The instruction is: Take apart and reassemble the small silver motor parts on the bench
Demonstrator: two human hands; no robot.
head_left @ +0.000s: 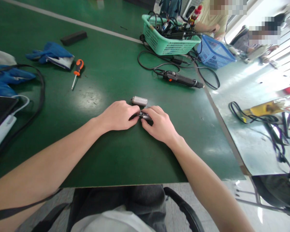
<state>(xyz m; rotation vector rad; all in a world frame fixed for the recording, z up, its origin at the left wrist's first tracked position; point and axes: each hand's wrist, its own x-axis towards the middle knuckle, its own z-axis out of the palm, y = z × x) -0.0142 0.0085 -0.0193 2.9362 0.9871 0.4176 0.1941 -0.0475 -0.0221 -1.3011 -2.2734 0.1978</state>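
Note:
Both of my hands meet over the green table (106,151), their fingertips almost touching. A small dark cylindrical part (146,116) with a shiny metal end lies in the fingers of my right hand (160,124). My left hand (120,115) pinches the other end, where a black piece shows under the thumb; whether it is one part or two I cannot tell. The fingers cover much of it. Just beyond the fingertips a silver metal cylinder (139,101) with a dark tip lies on its side.
Left lie an orange-black screwdriver (77,72), blue gloves (52,53), a black block (73,37) and a cabled dark device (1,111). Farther right are a corded electric screwdriver (182,79), a green basket (170,46) of cables and tools, and a blue basket (215,53). Other people sit beyond.

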